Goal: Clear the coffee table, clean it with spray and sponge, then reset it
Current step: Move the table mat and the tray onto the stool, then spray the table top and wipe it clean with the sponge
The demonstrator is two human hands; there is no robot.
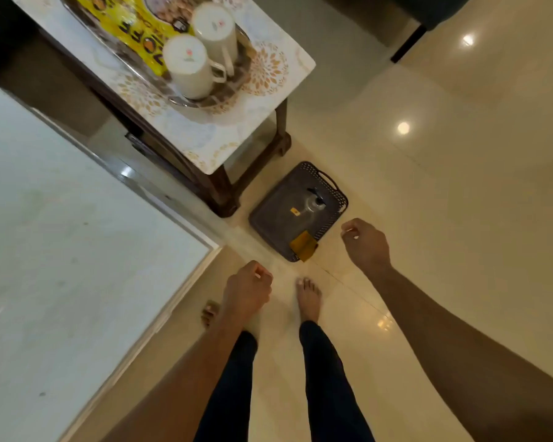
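Spray bottle (315,204) stands in the dark basket (268,208) on the floor, sponge (303,248) at its near corner. Right hand (366,244), loosely curled and empty, hangs just beside that basket; left hand (248,290), likewise empty, sits farther off.

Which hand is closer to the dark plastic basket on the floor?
The right hand, just off the right side of the dark plastic basket. The left hand hangs farther off, below the basket's near corner. Both hold nothing.
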